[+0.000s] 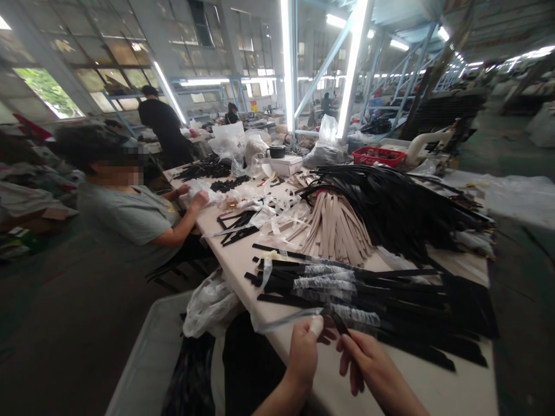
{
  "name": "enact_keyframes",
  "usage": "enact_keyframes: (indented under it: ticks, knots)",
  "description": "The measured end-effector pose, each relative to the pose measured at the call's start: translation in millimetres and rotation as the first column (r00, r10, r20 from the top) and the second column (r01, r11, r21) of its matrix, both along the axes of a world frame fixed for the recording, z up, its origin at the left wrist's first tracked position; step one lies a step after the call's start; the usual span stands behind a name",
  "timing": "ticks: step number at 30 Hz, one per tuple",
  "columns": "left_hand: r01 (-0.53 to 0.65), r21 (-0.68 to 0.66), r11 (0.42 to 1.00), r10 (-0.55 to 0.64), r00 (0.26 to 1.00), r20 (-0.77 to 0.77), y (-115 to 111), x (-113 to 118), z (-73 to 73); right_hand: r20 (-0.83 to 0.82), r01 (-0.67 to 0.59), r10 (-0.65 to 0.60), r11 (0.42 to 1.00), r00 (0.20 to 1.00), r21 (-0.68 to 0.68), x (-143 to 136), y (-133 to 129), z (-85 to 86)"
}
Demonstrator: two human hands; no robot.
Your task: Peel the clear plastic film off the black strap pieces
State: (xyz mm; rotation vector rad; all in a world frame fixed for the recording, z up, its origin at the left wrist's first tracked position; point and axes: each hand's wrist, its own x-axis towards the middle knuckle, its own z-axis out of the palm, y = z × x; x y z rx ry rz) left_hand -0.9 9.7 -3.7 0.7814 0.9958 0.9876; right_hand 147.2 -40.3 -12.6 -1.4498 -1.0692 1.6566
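Note:
At the table's near edge, a short curved stretch of black strap (339, 322) shows between my two hands. My right hand (366, 355) is closed on it, thumb on top and fingers curled beneath. My left hand (304, 349), with a white wrapping on its thumb, is closed at the strap's other end; its exact grip is partly hidden. A translucent plastic strip (284, 319) trails leftward from beside my left thumb over the table edge. Just beyond my hands lie bundles of black straps (403, 323), several bound with clear plastic wrap (325, 282).
Beige straps (336, 228) and a large heap of black straps (390, 202) cover the table's far right. A seated person (130, 202) handles plastic at the left side. Below the table edge stands a translucent bin (145, 352) with black material. A red basket (378, 156) is farther back.

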Motion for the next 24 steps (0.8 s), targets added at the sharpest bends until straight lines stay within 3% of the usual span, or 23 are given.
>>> enact_keyframes:
  ticks: [3,6,9,11,13,16,19,24]
  knots:
    - [0.082,-0.197,0.977,-0.049,0.985,0.164,5.9,-6.2,-3.6,-0.033,-0.074,0.072,0.996,0.997,-0.055,6.3,-5.5,0.7]
    - [0.257,-0.43,0.865,-0.12,0.94,0.32,12.3,-6.7,-14.5,-0.037,-0.091,0.088,0.993,0.995,-0.075,8.7,-14.9,-6.0]
    - [0.103,-0.525,0.845,0.093,0.938,0.334,10.7,2.8,-24.6,-0.02,-0.145,0.144,0.982,0.989,-0.121,9.8,-22.7,-13.9]
    - [-0.024,-0.514,0.858,0.217,0.922,0.32,6.4,10.4,-24.0,0.008,-0.17,0.173,0.975,0.985,-0.146,11.1,-26.1,-15.6]
    - [-0.068,-0.448,0.891,0.233,0.917,0.325,0.2,16.6,-16.0,0.038,-0.17,0.176,0.976,0.984,-0.136,12.6,-27.5,-12.4]
    - [-0.076,-0.261,0.962,0.159,0.936,0.315,-14.0,23.8,2.4,0.075,-0.158,0.165,0.983,0.983,-0.091,12.6,-25.5,0.9]
    - [-0.055,-0.098,0.994,0.073,0.978,0.195,-33.3,31.1,14.8,0.094,-0.161,0.166,0.985,0.982,-0.055,8.0,-19.8,18.5]
    - [0.012,-0.055,0.998,-0.009,0.999,0.05,-41.4,30.2,23.8,0.075,-0.147,0.14,0.985,0.987,0.091,0.8,-15.7,27.8]
